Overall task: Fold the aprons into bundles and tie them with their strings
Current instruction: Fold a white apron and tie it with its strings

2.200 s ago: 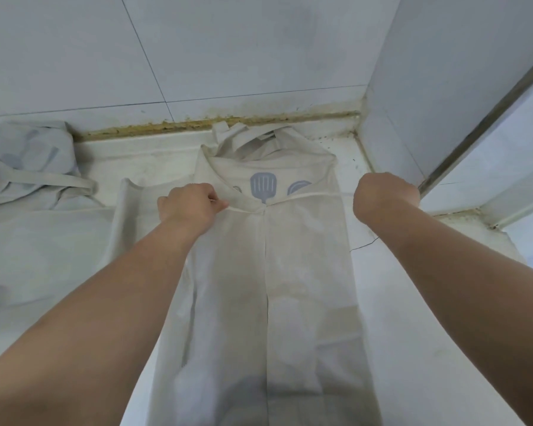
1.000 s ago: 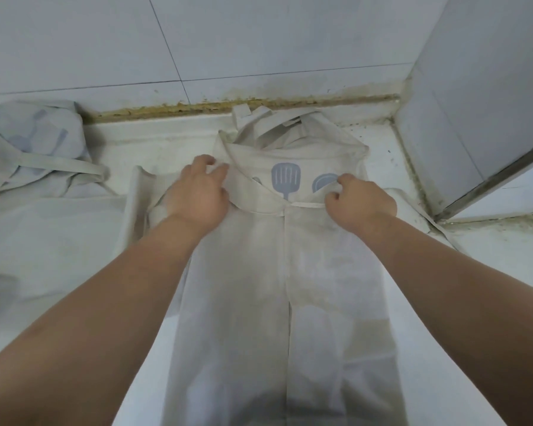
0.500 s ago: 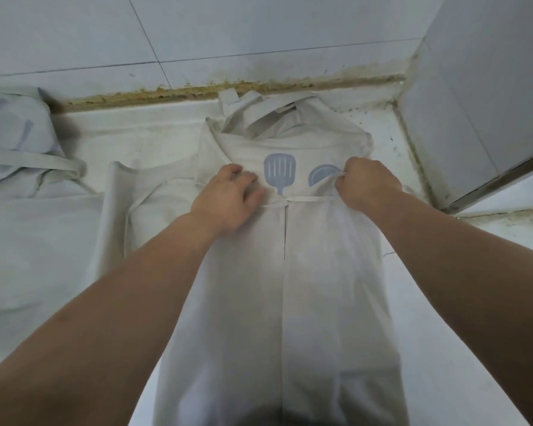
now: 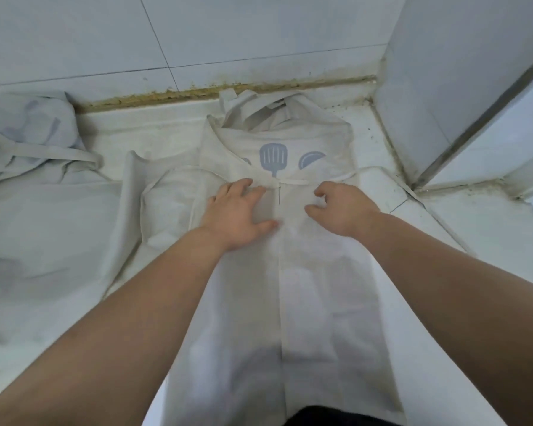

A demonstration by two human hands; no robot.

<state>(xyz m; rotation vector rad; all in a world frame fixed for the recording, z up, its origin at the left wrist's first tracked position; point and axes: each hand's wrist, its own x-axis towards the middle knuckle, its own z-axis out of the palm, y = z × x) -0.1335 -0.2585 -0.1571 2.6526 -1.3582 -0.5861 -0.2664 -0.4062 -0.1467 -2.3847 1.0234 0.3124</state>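
Apron [image 4: 290,302] folded lengthwise; below its spatula print [image 4: 273,156] my left hand [image 4: 237,216] and right hand [image 4: 342,210] rest, grips apart; I judge bundling and tying strings [image 4: 293,182] remain

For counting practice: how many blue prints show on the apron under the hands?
3: a spatula centred, a half-round shape right of it, a sliver left of it; others may be hidden.

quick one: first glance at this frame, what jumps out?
Two bare forearms reach in, left hand flat and right hand resting on a pale apron laid lengthwise at centre, its side flaps folded in to meet along a middle line. Just beyond the hands, a blue spatula print stands out on the bib. A second apron lies crumpled at far left by the tiled wall.
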